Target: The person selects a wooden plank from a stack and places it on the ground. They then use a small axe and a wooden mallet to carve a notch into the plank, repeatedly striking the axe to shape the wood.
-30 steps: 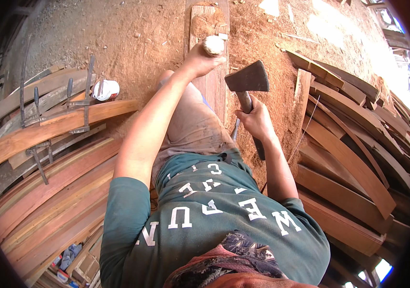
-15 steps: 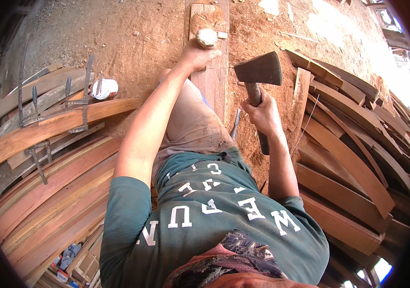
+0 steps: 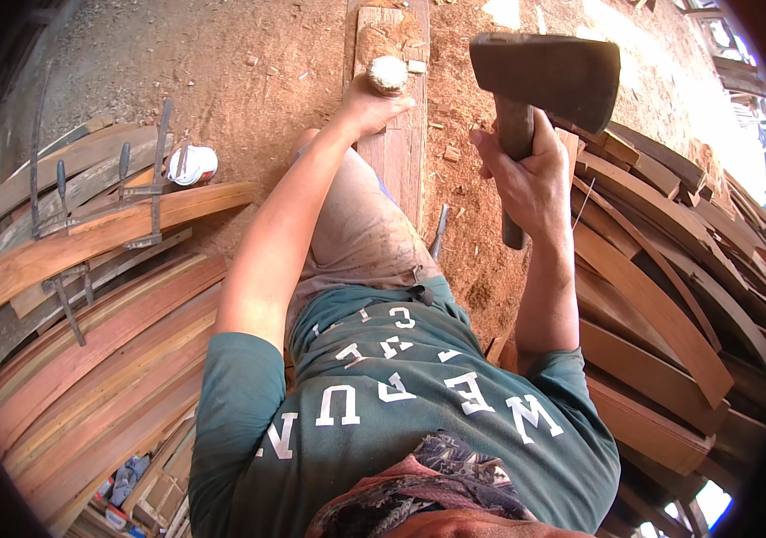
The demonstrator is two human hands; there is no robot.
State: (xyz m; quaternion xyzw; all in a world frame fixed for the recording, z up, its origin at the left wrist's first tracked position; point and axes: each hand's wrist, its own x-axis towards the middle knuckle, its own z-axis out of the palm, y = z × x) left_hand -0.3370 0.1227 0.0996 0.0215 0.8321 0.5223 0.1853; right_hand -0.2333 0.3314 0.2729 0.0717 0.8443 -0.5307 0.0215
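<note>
My left hand (image 3: 372, 109) is closed around an upright tool with a round, pale, battered handle end (image 3: 387, 75); its lower part is hidden by the hand. It stands on a long reddish wooden beam (image 3: 398, 170) that runs away from me beside my left leg. In my right hand (image 3: 531, 179) is a hatchet, its dark broad head (image 3: 549, 79) raised to the right of the beam and its handle (image 3: 515, 134) gripped with the fingers wrapped round. A small wood block (image 3: 416, 66) lies on the beam just right of the pale handle end.
A chisel (image 3: 439, 231) lies on the sawdust right of the beam. Curved planks (image 3: 661, 296) are piled at the right. On the left are stacked boards (image 3: 123, 332), a clamped curved timber (image 3: 105, 224) and a white bucket (image 3: 193, 166).
My right hand has lifted the hatchet up and to the right, and its head looks larger. My left hand and the tool it holds have stayed almost still.
</note>
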